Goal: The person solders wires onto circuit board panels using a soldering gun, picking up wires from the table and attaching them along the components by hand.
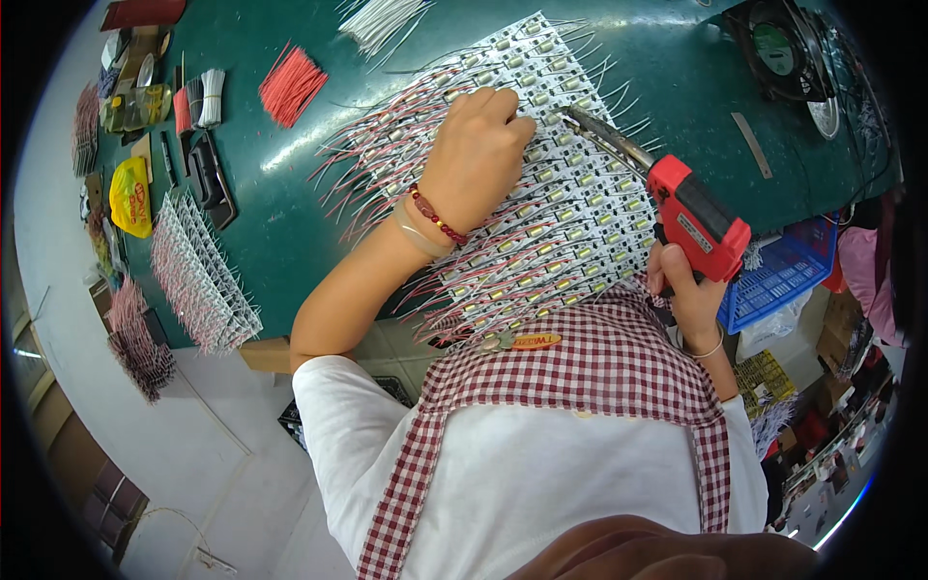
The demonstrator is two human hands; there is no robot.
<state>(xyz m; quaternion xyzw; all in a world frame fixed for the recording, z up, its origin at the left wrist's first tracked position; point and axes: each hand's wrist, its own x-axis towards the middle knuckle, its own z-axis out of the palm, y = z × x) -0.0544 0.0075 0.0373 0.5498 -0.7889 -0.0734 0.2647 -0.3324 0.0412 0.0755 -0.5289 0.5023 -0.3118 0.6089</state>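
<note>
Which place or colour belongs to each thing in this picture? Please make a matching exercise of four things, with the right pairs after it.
1. Power tool
2. Left hand
3. Plastic basket
4. Fan

A. Blue, at the picture's right
B. Black-framed, on the green table
C. Red and black, in the right hand
D. Over the circuit boards

Pairs: 1-C, 2-D, 3-A, 4-B

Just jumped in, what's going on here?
A person leans over a panel of small circuit boards. The right grip holds what looks like a red soldering gun, aimed at the panel near the left grip; whatever the latter pinches is hidden. Red wires and white wires lie bundled on the green table.
</note>
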